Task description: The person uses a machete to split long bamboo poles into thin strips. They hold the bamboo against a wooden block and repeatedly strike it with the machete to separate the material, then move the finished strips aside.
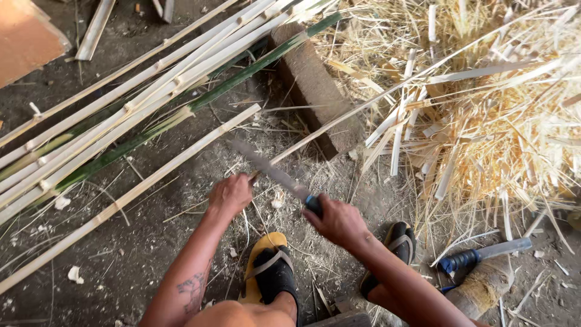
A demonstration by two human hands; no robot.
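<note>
In the head view, the left hand (230, 195) is closed around the near end of a thin bamboo strip (339, 121), which runs from the fist up and to the right across a wooden block (315, 91) toward the far right. The right hand (340, 221) is clenched on the blue handle of a long knife (272, 172); its blade points up and to the left and is blurred, crossing the strip just beside the left hand. The two hands are near each other but apart.

To the left lies a bundle of split bamboo slats (121, 109), pale and green, slanting from near left to far right on the dirt floor (121, 260). One long single slat (133, 194) lies alone just near the bundle. At the right is a heap of pale bamboo shavings (496, 121). A second blue-handled knife (484, 254) rests on a log (484, 287) at the near right. Two feet in sandals, one yellow-soled (269, 266), stand below the hands.
</note>
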